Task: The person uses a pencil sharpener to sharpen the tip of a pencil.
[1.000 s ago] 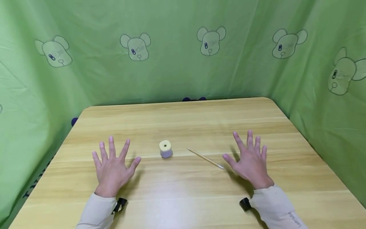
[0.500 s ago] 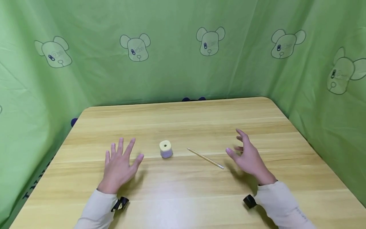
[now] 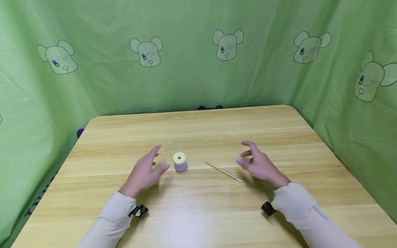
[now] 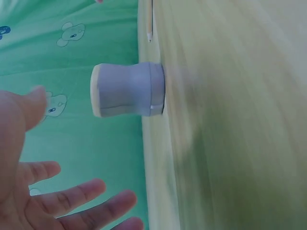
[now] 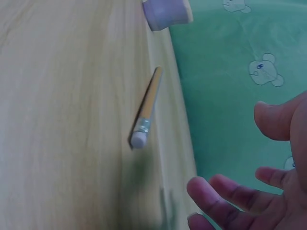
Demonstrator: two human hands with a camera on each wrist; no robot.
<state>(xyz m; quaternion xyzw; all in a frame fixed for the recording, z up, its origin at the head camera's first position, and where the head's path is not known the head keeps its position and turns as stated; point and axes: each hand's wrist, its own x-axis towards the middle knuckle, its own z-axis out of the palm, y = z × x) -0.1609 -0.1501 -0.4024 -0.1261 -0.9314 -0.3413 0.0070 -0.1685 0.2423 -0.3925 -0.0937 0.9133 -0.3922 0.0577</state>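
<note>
Left hand is just left of the sharpener, thumb and fingers apart, and that's standing upright on the worktop, pencil lying to its right with the right hand by its near end, also spread apart

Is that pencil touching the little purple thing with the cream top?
Apart: the head view shows bare tabletop between the pencil and the purple thing.
</note>
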